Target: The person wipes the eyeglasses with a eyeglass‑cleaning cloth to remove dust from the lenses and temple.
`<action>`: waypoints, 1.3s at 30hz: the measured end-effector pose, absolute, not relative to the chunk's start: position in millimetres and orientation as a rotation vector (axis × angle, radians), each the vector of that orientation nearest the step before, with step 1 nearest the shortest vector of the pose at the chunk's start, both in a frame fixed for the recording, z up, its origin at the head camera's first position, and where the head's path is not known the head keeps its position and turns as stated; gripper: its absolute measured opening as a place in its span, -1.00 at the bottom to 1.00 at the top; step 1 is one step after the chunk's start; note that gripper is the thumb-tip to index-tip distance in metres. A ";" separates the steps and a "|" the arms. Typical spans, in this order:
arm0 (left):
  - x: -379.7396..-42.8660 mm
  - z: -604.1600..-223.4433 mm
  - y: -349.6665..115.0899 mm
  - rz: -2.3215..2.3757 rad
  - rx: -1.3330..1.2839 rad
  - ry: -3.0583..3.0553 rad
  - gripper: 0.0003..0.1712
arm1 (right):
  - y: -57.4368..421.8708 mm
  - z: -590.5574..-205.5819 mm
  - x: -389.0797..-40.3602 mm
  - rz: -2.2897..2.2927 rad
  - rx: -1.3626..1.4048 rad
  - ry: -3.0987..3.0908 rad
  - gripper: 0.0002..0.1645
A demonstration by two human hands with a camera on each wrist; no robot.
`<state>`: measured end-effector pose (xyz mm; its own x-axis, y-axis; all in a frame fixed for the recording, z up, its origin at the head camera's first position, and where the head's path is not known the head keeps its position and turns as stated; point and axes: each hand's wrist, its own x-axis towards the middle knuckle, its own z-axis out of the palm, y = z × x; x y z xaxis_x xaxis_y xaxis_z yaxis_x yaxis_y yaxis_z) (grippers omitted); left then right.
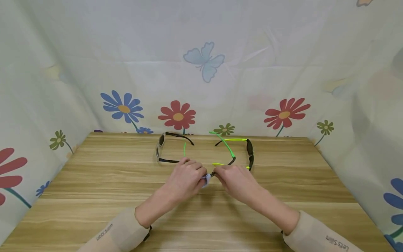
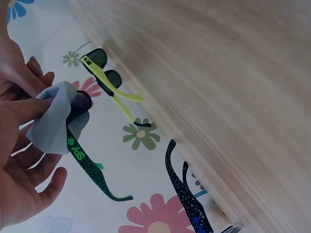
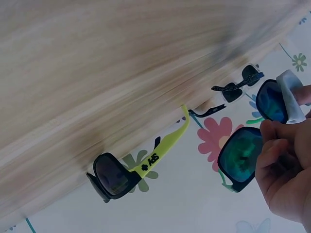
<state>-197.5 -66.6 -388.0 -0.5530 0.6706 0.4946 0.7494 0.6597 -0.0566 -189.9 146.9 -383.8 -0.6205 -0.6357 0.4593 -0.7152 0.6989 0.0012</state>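
Both hands meet over the near middle of the table, around a pair of sunglasses point(image 3: 241, 154) with green mirrored lenses and dark green temples point(image 2: 90, 167). My left hand point(image 1: 188, 176) pinches a light blue cloth point(image 2: 53, 121) folded over one lens. With thumb and fingers, my right hand point(image 1: 236, 178) grips the frame near its middle, beside the other lens. One bright green temple point(image 1: 227, 147) points away from me in the head view. Fingers and cloth hide part of the frame.
Yellow-templed sunglasses point(image 1: 250, 149) lie on the wooden table point(image 1: 126, 196), just beyond my right hand. Sunglasses with a clear front and black temples point(image 1: 172, 161) lie beyond my left hand. A flower-printed curtain point(image 1: 145, 70) surrounds the table's back and sides.
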 end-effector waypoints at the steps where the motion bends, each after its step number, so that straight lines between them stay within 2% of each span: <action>1: -197.5 -387.9 -66.7 -0.226 -1.106 -2.394 -0.89 | 147.3 -384.0 -190.2 0.248 1.043 -2.486 -0.76; 13: -197.2 -384.3 -74.3 -0.254 -1.154 -2.496 -0.84 | 156.2 -383.4 -192.7 0.348 1.062 -2.589 -0.95; 24: -199.8 -378.1 -80.7 -0.277 -1.252 -2.563 -0.77 | 165.4 -384.4 -196.1 0.468 1.093 -2.626 -0.93; 39: -212.7 -373.0 -92.2 -0.411 -1.596 -2.561 -0.79 | 172.9 -385.1 -201.1 0.636 1.282 -2.497 -0.87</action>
<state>-212.7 -92.2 -373.0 -0.4471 0.8665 0.2217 0.8924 0.4154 0.1761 -201.1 172.9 -385.1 -0.5754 -0.7022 0.4194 -0.8172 0.5140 -0.2607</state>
